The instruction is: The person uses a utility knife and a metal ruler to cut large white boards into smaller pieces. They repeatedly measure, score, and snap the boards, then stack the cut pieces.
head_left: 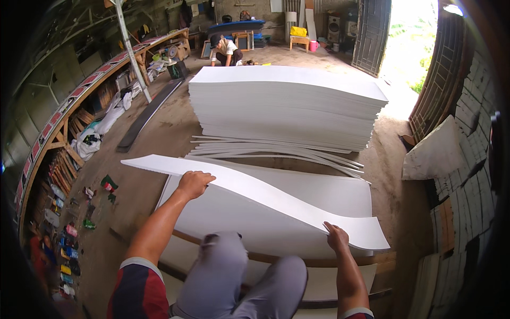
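A long white foam-like strip point(276, 198) stretches across in front of me, bending in a wave, its left end raised and its right end drooping. My left hand point(195, 184) is closed on its near edge, left of the middle. Farther right, my right hand point(337, 235) pinches the same edge near the right end, thumb on top. Below the strip lie broad pale sheets point(239, 223), partly hidden by it and by my knees. Several thin loose strips point(276, 151) lie just beyond, at the foot of a tall stack of white sheets point(287, 109).
A person point(226, 50) crouches behind the stack. On the left stand a long wooden shelf point(69, 106), a metal post point(133, 53) and a dark plank point(151, 114) on the floor. Stacked blocks point(462, 196) line the right side, below an open metal door point(438, 64).
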Demonstrator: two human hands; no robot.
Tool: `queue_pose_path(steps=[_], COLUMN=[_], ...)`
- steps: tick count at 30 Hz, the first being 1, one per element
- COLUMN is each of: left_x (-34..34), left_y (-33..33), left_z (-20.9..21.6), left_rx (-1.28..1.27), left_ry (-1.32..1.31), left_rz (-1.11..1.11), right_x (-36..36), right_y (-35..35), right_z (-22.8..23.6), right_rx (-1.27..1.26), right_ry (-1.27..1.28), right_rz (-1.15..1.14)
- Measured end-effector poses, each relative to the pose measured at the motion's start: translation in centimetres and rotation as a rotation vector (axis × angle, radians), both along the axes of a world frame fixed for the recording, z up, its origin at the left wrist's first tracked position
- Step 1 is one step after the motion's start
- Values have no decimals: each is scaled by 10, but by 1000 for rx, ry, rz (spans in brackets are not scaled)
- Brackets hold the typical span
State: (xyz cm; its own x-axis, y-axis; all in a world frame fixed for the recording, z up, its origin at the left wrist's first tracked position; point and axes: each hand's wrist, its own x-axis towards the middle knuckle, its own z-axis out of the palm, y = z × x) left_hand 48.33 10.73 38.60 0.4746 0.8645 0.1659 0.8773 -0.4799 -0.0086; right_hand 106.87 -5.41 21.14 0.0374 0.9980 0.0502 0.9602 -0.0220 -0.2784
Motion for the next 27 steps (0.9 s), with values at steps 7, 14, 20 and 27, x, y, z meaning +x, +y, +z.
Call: queue_pose_path(steps=[7, 14, 20, 27], left_x=[-19, -40, -67, -66], left_y=[107, 267, 385, 479], left_z=[-15, 18, 71, 107], left_rx=[256, 615, 763, 932], left_ry=[-98, -240, -246, -237], left_rz=[-36, -105, -99, -103], right_x=[-17, -21, -32, -17], right_y=[86, 247, 379, 472], right_z=[62, 167, 241, 300], right_rx=[290, 562, 617, 775], right_ry=[-244, -473, -612, -744], right_rz=[-7, -101, -115, -131])
